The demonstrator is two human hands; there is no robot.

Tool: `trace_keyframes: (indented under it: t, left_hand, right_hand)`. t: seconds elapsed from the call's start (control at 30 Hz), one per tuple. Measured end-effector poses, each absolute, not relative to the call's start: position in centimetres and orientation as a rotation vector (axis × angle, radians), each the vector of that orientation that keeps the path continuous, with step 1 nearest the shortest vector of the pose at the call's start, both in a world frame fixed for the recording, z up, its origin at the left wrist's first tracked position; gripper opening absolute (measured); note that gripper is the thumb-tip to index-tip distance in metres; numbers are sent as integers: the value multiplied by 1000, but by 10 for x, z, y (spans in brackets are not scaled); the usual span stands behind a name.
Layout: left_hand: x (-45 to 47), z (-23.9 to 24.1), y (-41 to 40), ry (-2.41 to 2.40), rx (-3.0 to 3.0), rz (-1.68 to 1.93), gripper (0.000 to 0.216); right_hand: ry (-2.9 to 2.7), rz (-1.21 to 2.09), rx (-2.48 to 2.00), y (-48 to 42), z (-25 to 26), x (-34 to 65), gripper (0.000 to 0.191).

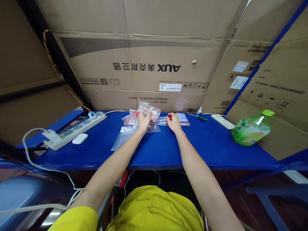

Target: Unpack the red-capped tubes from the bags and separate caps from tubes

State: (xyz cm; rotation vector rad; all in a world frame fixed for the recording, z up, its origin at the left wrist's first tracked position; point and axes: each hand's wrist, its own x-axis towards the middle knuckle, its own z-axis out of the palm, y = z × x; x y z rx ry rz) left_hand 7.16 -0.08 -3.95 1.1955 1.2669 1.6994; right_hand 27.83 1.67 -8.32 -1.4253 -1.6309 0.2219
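Bundle of slender silvery rods with red ends [162, 121], on blue tabletop [158, 152]; long axis crosswise, silvery lengths pointing left; between the hands, right hand [175, 122] curled around red ends; left hand [143, 122] gripping crinkled clear plastic bag [154, 112].

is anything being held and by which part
Left hand: crumpled clear plastic bag, apparently near its middle. Right hand: over slim red-and-silver items, red part; grip unclear.

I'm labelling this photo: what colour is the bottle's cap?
The cap is bright yellowish green, best seen in the head view.
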Motion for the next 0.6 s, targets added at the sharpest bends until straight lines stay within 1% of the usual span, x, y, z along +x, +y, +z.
trace_keyframes:
  t: [0.27, 0.43, 0.6]
  left_hand:
    - [74, -39, -5, 1343, 1411, 1678, 22]
    - [74, -36, -7, 1421, 1474, 1670, 20]
    - [74, -36, -7, 1400, 1483, 1687, 20]
  right_hand:
    - [-1637, 225, -1428, 18, -87, 279, 43]
    - [-1636, 225, -1447, 20, -90, 278, 44]
    - [-1625, 216, -1446, 23, -94, 278, 42]
